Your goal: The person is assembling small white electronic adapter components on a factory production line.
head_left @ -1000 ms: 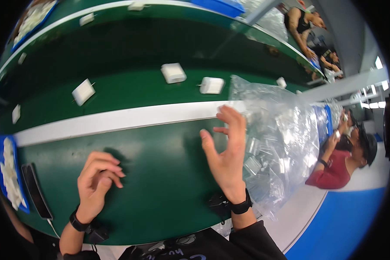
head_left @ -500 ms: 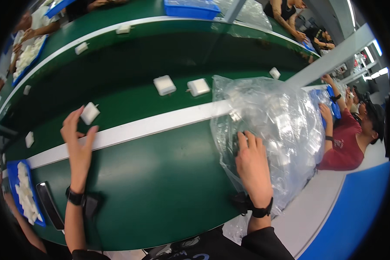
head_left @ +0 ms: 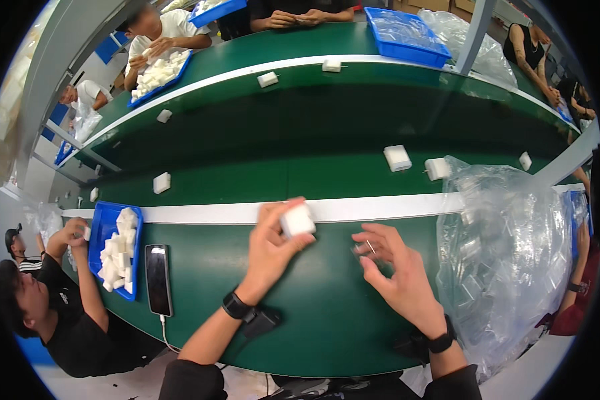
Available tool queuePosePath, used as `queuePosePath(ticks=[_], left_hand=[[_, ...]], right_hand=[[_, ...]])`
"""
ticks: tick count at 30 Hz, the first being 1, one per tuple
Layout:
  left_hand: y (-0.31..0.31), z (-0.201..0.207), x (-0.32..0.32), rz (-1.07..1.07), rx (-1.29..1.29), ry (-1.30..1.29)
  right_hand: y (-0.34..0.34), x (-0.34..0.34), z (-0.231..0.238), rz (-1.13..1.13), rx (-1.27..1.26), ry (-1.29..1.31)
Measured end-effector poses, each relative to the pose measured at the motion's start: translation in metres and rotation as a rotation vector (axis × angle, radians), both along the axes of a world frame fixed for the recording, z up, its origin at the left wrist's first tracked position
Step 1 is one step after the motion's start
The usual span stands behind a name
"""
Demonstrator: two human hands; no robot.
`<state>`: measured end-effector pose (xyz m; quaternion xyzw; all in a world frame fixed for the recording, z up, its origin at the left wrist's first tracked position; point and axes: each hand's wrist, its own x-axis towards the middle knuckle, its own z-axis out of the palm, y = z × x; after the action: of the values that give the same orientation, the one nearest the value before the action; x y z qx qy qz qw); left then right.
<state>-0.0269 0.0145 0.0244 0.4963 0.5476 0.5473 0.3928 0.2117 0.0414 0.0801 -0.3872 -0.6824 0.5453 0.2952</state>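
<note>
A white block-shaped charger plug point(head_left: 299, 222) is held between the thumb and fingers of my left hand point(head_left: 268, 248), above the near green table and the white rail. To its right, my right hand point(head_left: 405, 275) is raised with thumb and fingers curled round a small, clear plastic piece point(head_left: 364, 247). Only a bright edge of that piece shows plainly. Beside my right hand lies a large clear plastic bag point(head_left: 500, 267) holding several transparent pieces. More charger plugs rest on the green belt, among them one white plug point(head_left: 398, 158) and another point(head_left: 437, 169) by the bag.
A white rail point(head_left: 227, 213) divides table from belt. At left are a blue tray point(head_left: 138, 257) of white pieces and a phone point(head_left: 158, 280) with a cable. A co-worker point(head_left: 67, 307) sits beyond them; others work across the belt. A grey post point(head_left: 570, 157) rises at right.
My view has swung left. My left hand has picked up a charger plug from the belt and brought it nearer. My right hand has come out of the bag with a clear piece.
</note>
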Motion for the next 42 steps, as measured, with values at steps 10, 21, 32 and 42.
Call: queuePosePath(ticks=[10, 21, 32, 42], left_hand=[[-0.040, 0.000, 0.005, -0.323, -0.277, -0.767], [-0.042, 0.012, 0.011, -0.364, -0.383, -0.520], [-0.040, 0.008, 0.003, -0.368, -0.346, -0.385], [-0.039, 0.013, 0.003, -0.306, -0.429, -0.494]], right_hand=[[-0.016, -0.016, -0.038, 0.009, -0.491, 0.491], [-0.017, -0.012, -0.051, 0.076, -0.380, 0.441], [-0.021, -0.014, -0.050, 0.150, -0.344, 0.358], [-0.022, -0.015, -0.050, 0.119, -0.481, 0.454]])
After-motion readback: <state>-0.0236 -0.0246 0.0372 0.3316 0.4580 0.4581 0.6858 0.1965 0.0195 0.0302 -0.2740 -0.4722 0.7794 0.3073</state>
